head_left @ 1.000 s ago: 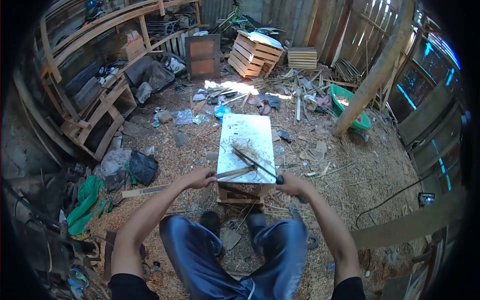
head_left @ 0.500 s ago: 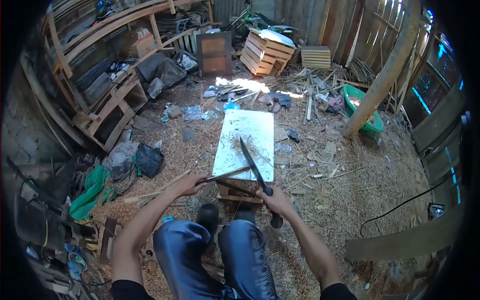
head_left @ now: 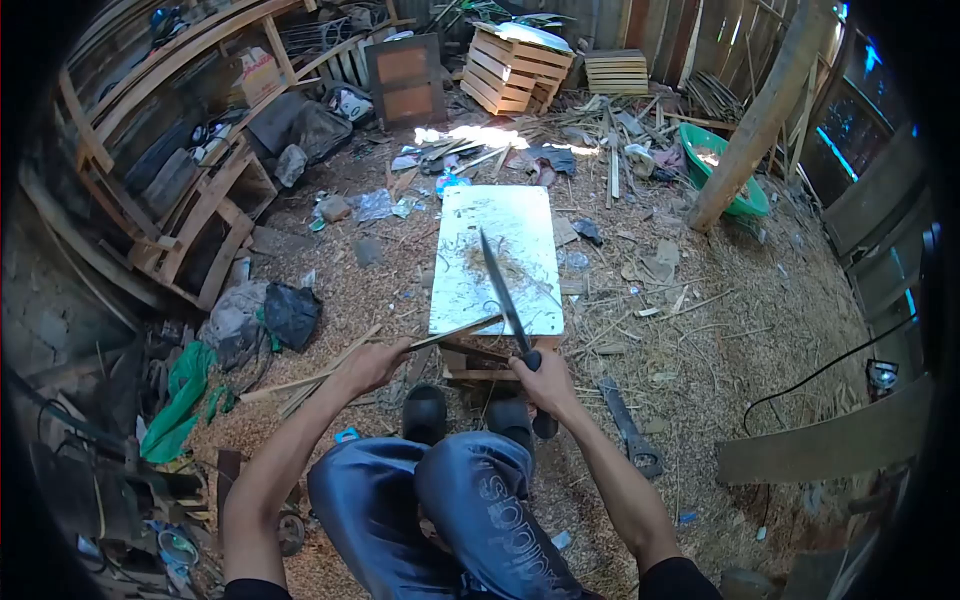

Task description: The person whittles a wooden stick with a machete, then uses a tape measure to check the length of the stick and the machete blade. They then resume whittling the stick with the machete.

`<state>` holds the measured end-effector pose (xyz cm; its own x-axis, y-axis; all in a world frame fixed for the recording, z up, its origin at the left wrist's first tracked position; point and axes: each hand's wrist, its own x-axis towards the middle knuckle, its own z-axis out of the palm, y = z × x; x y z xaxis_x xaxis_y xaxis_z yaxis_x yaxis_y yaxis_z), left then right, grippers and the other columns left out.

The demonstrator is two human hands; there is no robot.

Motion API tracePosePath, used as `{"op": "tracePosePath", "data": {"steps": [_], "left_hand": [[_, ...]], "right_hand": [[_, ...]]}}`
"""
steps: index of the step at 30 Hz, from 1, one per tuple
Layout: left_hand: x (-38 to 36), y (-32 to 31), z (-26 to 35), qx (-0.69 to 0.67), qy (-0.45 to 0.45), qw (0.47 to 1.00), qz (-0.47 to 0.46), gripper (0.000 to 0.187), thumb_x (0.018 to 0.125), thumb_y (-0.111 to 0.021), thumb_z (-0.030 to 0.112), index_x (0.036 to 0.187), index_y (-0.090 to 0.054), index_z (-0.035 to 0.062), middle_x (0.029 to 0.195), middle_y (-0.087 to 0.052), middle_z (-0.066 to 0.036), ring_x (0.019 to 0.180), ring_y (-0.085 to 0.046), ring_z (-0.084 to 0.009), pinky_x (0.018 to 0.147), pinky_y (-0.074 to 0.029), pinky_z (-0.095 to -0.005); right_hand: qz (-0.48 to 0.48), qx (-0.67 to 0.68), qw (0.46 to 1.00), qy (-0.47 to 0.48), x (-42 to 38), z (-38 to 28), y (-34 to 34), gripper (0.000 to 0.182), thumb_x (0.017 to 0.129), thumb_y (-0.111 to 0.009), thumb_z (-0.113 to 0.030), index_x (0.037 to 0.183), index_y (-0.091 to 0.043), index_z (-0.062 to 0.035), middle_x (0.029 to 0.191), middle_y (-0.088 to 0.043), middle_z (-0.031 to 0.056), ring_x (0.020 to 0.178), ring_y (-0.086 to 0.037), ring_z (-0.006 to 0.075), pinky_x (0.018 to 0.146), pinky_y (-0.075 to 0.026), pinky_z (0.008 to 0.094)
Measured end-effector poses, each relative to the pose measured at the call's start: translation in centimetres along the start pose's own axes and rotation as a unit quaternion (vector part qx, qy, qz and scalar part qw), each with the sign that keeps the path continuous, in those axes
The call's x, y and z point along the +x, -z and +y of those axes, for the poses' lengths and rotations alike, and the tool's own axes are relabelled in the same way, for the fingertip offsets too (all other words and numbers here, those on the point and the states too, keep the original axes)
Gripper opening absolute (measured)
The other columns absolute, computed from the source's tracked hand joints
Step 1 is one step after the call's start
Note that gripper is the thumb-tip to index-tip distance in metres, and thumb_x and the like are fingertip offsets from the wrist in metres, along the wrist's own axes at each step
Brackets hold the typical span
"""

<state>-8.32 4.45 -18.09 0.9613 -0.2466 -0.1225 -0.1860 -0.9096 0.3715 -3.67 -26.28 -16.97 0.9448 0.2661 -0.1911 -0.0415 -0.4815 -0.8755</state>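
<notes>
My left hand (head_left: 378, 362) is closed on one end of a thin wooden strip (head_left: 455, 332), which slants up to the right across the near edge of a white board (head_left: 490, 205). In my right hand (head_left: 545, 382) is the dark handle of a machete (head_left: 506, 295), its blade pointing up and away over the board. The strip's far end overlaps the blade's lower part in this view. Thin curled shavings (head_left: 497, 262) lie scattered on the board. Both hands are just on the near side of it, above my knees.
A handsaw (head_left: 630, 428) lies on the shaving-covered ground to the right. Wooden strips (head_left: 318, 378) lie at the left. A leaning post (head_left: 755, 125) stands by a green basin (head_left: 745, 200). Wooden crates (head_left: 515, 68) are at the back, a wooden frame (head_left: 215, 215) at the left.
The view has shifted, so the board sits higher and the handsaw now shows beside my right arm. Both hands keep their holds, with strip and blade still crossing near the board's front edge.
</notes>
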Motion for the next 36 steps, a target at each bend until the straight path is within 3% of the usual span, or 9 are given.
{"op": "tracePosePath", "data": {"steps": [6, 10, 13, 14, 17, 20, 30, 33, 36], "left_hand": [[0.0, 0.5, 0.3, 0.004, -0.002, 1.0, 0.007, 0.017, 0.093, -0.045, 0.026, 0.102, -0.042, 0.011, 0.064, -0.055, -0.024, 0.064, -0.055, -0.0458, 0.055, -0.039, -0.0547], [-0.1, 0.9, 1.5, 0.021, 0.041, 0.999, -0.019, 0.015, 0.093, -0.045, 0.025, 0.099, -0.042, 0.0109, 0.062, -0.055, -0.022, 0.063, -0.054, -0.0457, 0.055, -0.039, -0.0549], [0.0, 0.1, 0.6, -0.004, 0.018, 1.0, -0.004, 0.015, 0.093, -0.045, 0.024, 0.098, -0.041, 0.0109, 0.062, -0.055, -0.022, 0.062, -0.054, -0.0455, 0.054, -0.039, -0.0549], [0.2, -0.2, 0.6, -0.005, 0.022, 1.0, -0.002, 0.015, 0.093, -0.045, 0.024, 0.098, -0.041, 0.0108, 0.062, -0.055, -0.022, 0.062, -0.054, -0.0455, 0.054, -0.039, -0.0549], [0.0, -0.1, 0.4, -0.003, 0.035, 0.999, -0.011, 0.015, 0.093, -0.044, 0.025, 0.097, -0.041, 0.0108, 0.064, -0.056, -0.022, 0.063, -0.055, -0.0453, 0.054, -0.039, -0.0547], [0.2, -0.2, 0.5, 0.0, 0.029, 0.999, -0.02, 0.016, 0.093, -0.045, 0.025, 0.098, -0.041, 0.0103, 0.064, -0.056, -0.022, 0.063, -0.055, -0.0451, 0.054, -0.039, -0.0543], [-0.6, -0.5, 1.1, 0.006, 0.051, 0.999, -0.015, 0.015, 0.092, -0.044, 0.021, 0.103, -0.04, 0.0115, 0.064, -0.057, -0.023, 0.064, -0.055, -0.0461, 0.055, -0.04, -0.0556], [-0.6, -0.5, 1.1, -0.002, 0.038, 0.999, -0.005, 0.015, 0.091, -0.044, 0.018, 0.104, -0.04, 0.0113, 0.063, -0.056, -0.023, 0.063, -0.055, -0.0462, 0.055, -0.04, -0.0555], [-0.7, -0.5, 1.1, 0.004, 0.053, 0.998, -0.016, 0.015, 0.092, -0.043, 0.019, 0.104, -0.04, 0.0113, 0.064, -0.056, -0.023, 0.065, -0.055, -0.0463, 0.056, -0.04, -0.0556]], "right_hand": [[0.095, 0.024, 0.991, 0.088, 1.3, -2.5, 0.7, 0.035, 0.084, -0.061, -0.029, 0.071, -0.055, 0.0027, 0.053, -0.05, 0.0065, 0.045, -0.049, 0.0166, 0.047, -0.04, 0.0338], [-0.046, -0.043, 0.998, 0.01, 2.3, 0.7, -0.4, 0.037, 0.082, -0.06, -0.03, 0.08, -0.058, 0.0069, 0.059, -0.058, 0.0162, 0.057, -0.06, 0.0275, 0.057, -0.046, 0.0378], [-0.013, -0.1, 0.995, 0.012, 2.0, 1.3, -0.4, 0.037, 0.082, -0.06, -0.03, 0.081, -0.058, 0.0064, 0.06, -0.058, 0.0166, 0.061, -0.062, 0.0294, 0.059, -0.047, 0.0394], [-0.07, -0.066, 0.993, -0.066, 1.6, -0.3, 0.9, 0.035, 0.082, -0.059, -0.03, 0.081, -0.058, 0.0055, 0.061, -0.058, 0.0178, 0.064, -0.063, 0.0304, 0.061, -0.047, 0.0406], [-0.068, -0.023, 0.995, -0.063, 1.7, -1.3, 1.4, 0.034, 0.082, -0.062, -0.03, 0.074, -0.056, 0.0032, 0.058, -0.055, 0.0117, 0.054, -0.055, 0.022, 0.054, -0.044, 0.0372], [-0.005, -0.054, 0.998, 0.039, 1.6, -0.9, 1.4, 0.036, 0.081, -0.06, -0.029, 0.077, -0.057, 0.006, 0.06, -0.057, 0.019, 0.059, -0.06, 0.0296, 0.058, -0.046, 0.0386], [-0.004, -0.021, 1.0, 0.01, 1.1, -0.3, 0.8, 0.032, 0.081, -0.062, -0.027, 0.071, -0.056, 0.0033, 0.056, -0.055, 0.0096, 0.05, -0.053, 0.0205, 0.051, -0.042, 0.0354], [0.05, 0.017, 0.997, 0.061, 0.9, -1.8, 1.3, 0.031, 0.079, -0.062, -0.025, 0.076, -0.058, 0.0055, 0.056, -0.056, 0.0135, 0.052, -0.057, 0.0224, 0.053, -0.044, 0.0355], [0.004, 0.029, 1.0, 0.003, 1.4, 0.5, -0.3, 0.032, 0.078, -0.061, -0.025, 0.077, -0.057, 0.0068, 0.06, -0.057, 0.017, 0.057, -0.057, 0.0248, 0.057, -0.045, 0.0371]]}}
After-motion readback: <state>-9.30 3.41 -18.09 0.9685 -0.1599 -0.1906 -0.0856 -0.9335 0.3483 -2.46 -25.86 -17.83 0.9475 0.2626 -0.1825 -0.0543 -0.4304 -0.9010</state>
